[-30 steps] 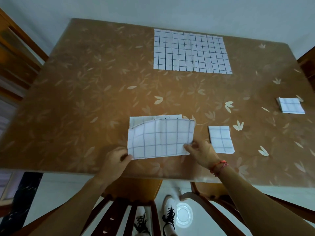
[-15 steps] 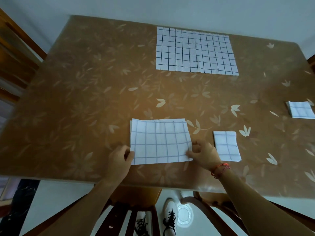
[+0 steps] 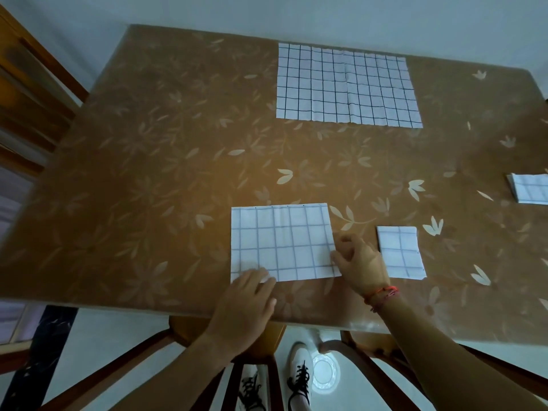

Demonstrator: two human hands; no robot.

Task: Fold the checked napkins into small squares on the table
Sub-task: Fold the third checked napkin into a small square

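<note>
- Your left hand (image 3: 247, 295) is pressing flat, open-palmed, on the half-folded checked napkin (image 3: 281, 243)'s near left corner.
- Your right hand (image 3: 357, 261) is pinching its right edge; be aligning the corners before creasing.

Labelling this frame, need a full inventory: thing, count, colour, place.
table: 1, brown with pale leaf print, fills the view
open napkin: 1, white with dark checks, flat at the far side
half-folded napkin: 1, white with checks, near edge, under both hands
folded squares: 2, white with checks, one just right of the right hand, one at the right edge, cut off by the frame
chairs: brown wood, below the near edge and at far left; count unclear
shoes: 2, white with black laces, on the floor
bracelet: 1, red, right wrist
left hand: flat on the near left corner of the half-folded napkin
right hand: fingers at its right edge
</note>
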